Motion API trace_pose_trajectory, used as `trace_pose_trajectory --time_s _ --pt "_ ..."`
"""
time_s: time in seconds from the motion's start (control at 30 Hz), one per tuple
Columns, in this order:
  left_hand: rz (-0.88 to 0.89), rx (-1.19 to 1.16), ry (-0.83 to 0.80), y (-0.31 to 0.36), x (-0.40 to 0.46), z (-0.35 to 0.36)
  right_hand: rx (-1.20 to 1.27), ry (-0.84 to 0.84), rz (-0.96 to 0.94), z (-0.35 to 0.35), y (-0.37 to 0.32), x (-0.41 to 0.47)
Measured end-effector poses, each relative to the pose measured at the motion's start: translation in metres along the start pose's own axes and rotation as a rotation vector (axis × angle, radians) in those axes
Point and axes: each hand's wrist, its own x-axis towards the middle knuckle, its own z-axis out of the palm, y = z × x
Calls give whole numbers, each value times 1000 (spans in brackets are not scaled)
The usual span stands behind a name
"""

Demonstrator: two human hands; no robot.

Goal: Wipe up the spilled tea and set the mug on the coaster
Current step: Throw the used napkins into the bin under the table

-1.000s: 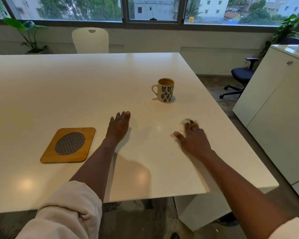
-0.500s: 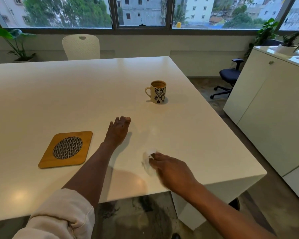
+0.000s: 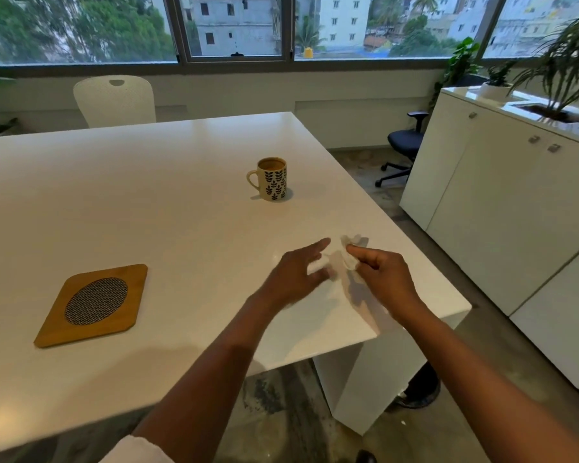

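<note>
Wide windows run along the far wall, and below them a glossy white counter (image 3: 121, 202) fills the room. Near its right edge the person's right hand (image 3: 386, 279) pinches a crumpled white tissue (image 3: 348, 253), fingers (image 3: 361, 252) curled round it, just above the surface. The left hand (image 3: 296, 275) hovers beside it with fingers (image 3: 320, 245) spread and loose, holding nothing; its fingertips are blurred, so I cannot tell if they touch the tissue.

I can see no clear puddle on the shiny top, so I cannot tell how much spilled tea remains.

Farther back stands the mug (image 3: 272, 178), upright, apart from both hands, handle pointing left, brown tea near the brim. It looks ceramic: stiff, somewhat heavy with liquid, breakable, and likely to slop if tipped. I would take it by the handle, or round the body, and carry it level and slowly.

Well to the left lies the wooden coaster (image 3: 92, 305) with its woven oval centre, flat and bare, a steady landing place.

The tissue is soft, light and weak when soaked; bunching it firmly seems wiser than dragging it by a corner.
</note>
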Motion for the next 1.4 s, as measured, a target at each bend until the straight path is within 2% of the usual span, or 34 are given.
trace_pose_trajectory --time_s 0.1,0.27,0.43,0.6,0.73,0.87,1.07,1.27,1.4 --pt "40 16 -17 22 12 26 100 27 1 -12 4 -3" --pt "172 63 78 49 29 67 203 90 -5 -42 23 -6" --pt "155 33 107 68 50 107 285 161 85 -77 58 0" --pt "179 12 104 87 78 151 301 116 60 -121 93 14" --pt "191 88 100 103 105 196 290 88 79 -160 123 27" --pt "156 122 105 123 135 238 204 106 66 -200 152 44" --pt "133 60 267 147 167 312 146 95 84 -251 205 75" --pt "9 109 241 129 196 384 163 31 139 -278 280 87" --pt "-52 114 249 101 203 425 41 62 27 -269 325 86"
